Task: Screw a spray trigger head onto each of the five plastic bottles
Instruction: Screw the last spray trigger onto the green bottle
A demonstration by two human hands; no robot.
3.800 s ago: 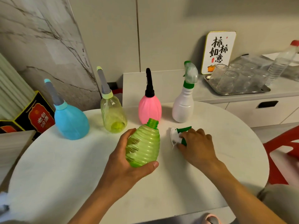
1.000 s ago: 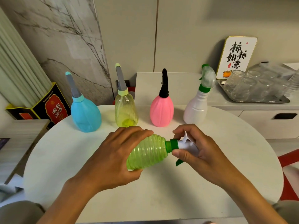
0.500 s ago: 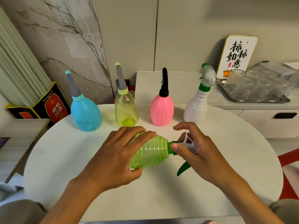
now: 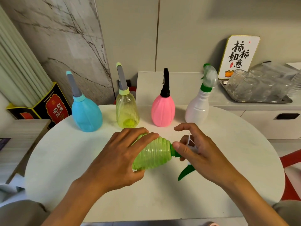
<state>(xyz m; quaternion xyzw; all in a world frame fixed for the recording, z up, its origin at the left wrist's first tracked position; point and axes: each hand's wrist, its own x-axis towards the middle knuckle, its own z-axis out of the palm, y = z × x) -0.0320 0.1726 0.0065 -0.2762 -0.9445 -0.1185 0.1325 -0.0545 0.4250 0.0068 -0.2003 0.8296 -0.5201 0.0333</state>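
A: What has been altered over the last second?

B: The spray trigger head [image 4: 189, 145] has been rotated on the neck of the green ribbed bottle [image 4: 152, 154]. Its green lever [image 4: 185, 173], tucked under the palm a second ago, is now pointed down towards the surface [image 4: 65, 160]. The bottle is kept tilted on its side, held clear of the surface, neck towards the right.

A: How are the hands placed?

B: The bottle's body is wrapped by the left hand [image 4: 117, 159], fingers curled over the top and thumb beneath. The collar of the head is pinched by the right hand [image 4: 198, 150], with the index finger lifted free.

A: What is meant for the task?

B: The thread is judged to be engaged but perhaps not yet tight. Heads are already carried by the blue bottle [image 4: 86, 115], yellow bottle [image 4: 127, 110], pink bottle [image 4: 163, 110] and white bottle [image 4: 197, 110] at the back, so this is taken as the last one.

A: And the materials?

B: Thin translucent plastic, ringed with horizontal ridges by which grip should be aided; the head is of hard white plastic.
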